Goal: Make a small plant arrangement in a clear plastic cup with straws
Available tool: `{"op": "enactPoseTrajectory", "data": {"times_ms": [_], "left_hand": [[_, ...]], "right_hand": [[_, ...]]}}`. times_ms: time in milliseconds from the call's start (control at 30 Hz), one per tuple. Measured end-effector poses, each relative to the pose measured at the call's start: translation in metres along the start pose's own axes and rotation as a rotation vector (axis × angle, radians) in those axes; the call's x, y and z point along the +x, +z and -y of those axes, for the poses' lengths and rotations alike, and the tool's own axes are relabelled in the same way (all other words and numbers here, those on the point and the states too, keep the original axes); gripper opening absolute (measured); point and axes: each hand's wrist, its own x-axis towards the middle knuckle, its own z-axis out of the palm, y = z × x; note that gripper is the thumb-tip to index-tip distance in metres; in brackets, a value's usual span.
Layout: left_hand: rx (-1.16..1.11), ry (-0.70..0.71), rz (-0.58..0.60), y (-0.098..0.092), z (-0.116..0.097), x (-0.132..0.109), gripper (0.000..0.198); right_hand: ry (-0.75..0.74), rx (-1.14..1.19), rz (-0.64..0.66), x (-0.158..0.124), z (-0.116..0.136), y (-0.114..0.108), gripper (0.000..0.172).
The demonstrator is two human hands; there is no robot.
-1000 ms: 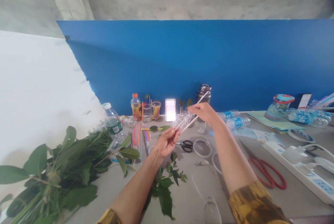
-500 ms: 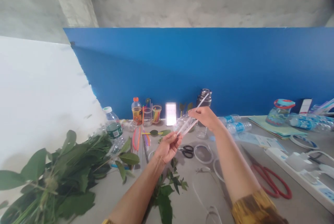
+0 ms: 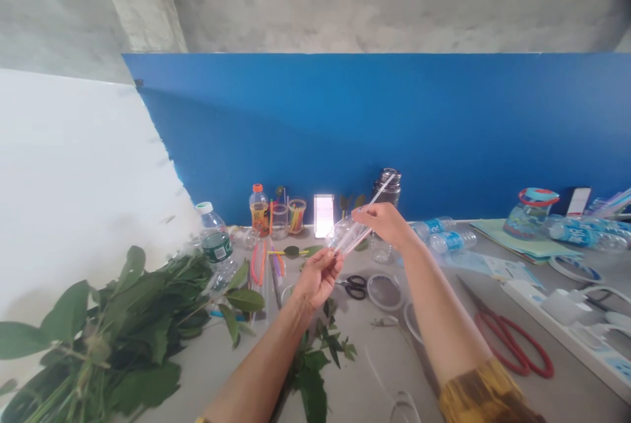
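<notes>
From the head view, the left hand (image 3: 319, 277) and the right hand (image 3: 387, 224) hold a clear plastic bottle (image 3: 346, 234) tilted above the grey desk (image 3: 374, 370), with a thin translucent straw (image 3: 380, 194) lying along it. The right grip is a narrow pinch on bottle and straw; the left grip curls around the bottle's lower end (its fingers show through the plastic). Beyond them, a clear round cup (image 3: 296, 216) holds yellow, orange and red straws, beside an orange-capped plastic bottle (image 3: 259, 211) of amber liquid. A dark steel flask (image 3: 387, 188) stands behind the hands.
</notes>
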Motion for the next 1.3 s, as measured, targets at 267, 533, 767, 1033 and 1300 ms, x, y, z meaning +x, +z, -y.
{"op": "enactPoseTrajectory", "data": {"times_ms": [267,533,767,1033,1300], "left_hand": [[0.09,0.127,0.055,0.003,0.003,-0.002,0.028],[0.167,0.185,0.005,0.001,-0.001,0.0,0.03],[0.045,0.143,-0.071,-0.004,-0.002,0.006,0.02],[-0.167,0.09,-0.148,0.004,-0.018,0.003,0.015],[-0.151,0.084,-0.077,0.01,-0.012,-0.001,0.016]], "right_hand": [[-0.01,-0.088,-0.059,0.005,-0.005,0.011,0.04],[-0.083,-0.077,-0.023,0.007,-0.01,0.016,0.043],[-0.124,-0.023,-0.112,0.004,0.001,0.014,0.043],[-0.014,0.038,-0.379,-0.002,0.005,0.019,0.04],[-0.014,0.226,0.029,-0.025,-0.03,0.082,0.05]]}}
